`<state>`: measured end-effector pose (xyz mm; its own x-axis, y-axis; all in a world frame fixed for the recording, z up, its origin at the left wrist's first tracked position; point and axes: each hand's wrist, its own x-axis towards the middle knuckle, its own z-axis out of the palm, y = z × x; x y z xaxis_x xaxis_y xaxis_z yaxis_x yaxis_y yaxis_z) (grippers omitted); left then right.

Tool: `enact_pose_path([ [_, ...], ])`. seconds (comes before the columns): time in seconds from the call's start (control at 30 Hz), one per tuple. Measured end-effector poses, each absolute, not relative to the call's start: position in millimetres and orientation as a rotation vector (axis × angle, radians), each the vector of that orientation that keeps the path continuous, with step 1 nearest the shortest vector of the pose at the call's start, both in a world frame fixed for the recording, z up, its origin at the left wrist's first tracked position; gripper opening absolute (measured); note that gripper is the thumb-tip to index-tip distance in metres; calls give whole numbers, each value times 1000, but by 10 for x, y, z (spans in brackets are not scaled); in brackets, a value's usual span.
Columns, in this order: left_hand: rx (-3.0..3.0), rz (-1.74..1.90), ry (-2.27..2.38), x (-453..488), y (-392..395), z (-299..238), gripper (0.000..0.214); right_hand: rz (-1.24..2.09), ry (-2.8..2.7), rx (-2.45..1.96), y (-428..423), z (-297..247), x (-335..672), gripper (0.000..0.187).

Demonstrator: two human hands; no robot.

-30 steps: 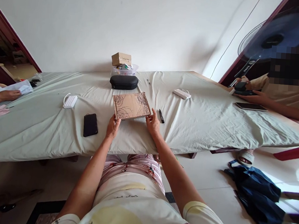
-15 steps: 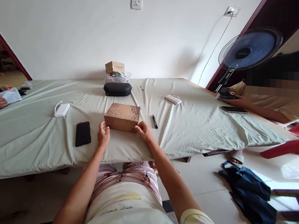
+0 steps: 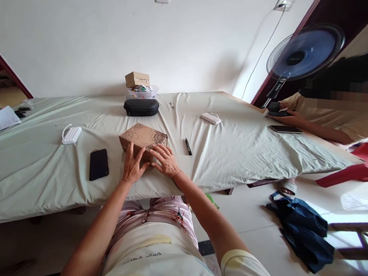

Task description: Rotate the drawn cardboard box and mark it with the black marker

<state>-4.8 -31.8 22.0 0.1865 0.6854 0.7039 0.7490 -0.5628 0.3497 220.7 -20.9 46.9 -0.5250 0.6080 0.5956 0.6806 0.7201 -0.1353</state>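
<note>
A brown cardboard box (image 3: 142, 135) with dark scribbled drawings on it rests on the cloth-covered table, turned slightly at an angle. My left hand (image 3: 133, 166) touches its near side, fingers spread and pointing up. Lying over the near right edge, my right hand (image 3: 165, 158) has its fingers stretched out on the box. Both hands are close together and hide part of the near face. To the right of the box lies a black marker pen (image 3: 188, 147). A black smartphone (image 3: 99, 164) lies to the left of my left hand.
White power banks lie left (image 3: 71, 134) and right (image 3: 211, 118). Behind the box are a black hard case (image 3: 141, 108) and a plastic tub (image 3: 143, 94) with a small carton (image 3: 137, 80). A person on the right holds a dark object near a fan (image 3: 300, 55); another's hand holds papers (image 3: 5, 119).
The box has turned and its left end has shifted left. My hands have moved from its two ends to the near side, fingers now spread. The person at left has moved the papers.
</note>
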Motion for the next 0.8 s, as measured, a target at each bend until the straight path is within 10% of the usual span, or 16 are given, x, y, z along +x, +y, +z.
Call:
enact_pose_path([
  [0.53,-2224,-1757,-1596,-31,-297,176,67,455,-1805,-1147,63,234,2397,85],
  [0.8,-1976,-1529,-2058,-102,-196,79,67,483,-1878,-988,-51,273,2367,54],
])
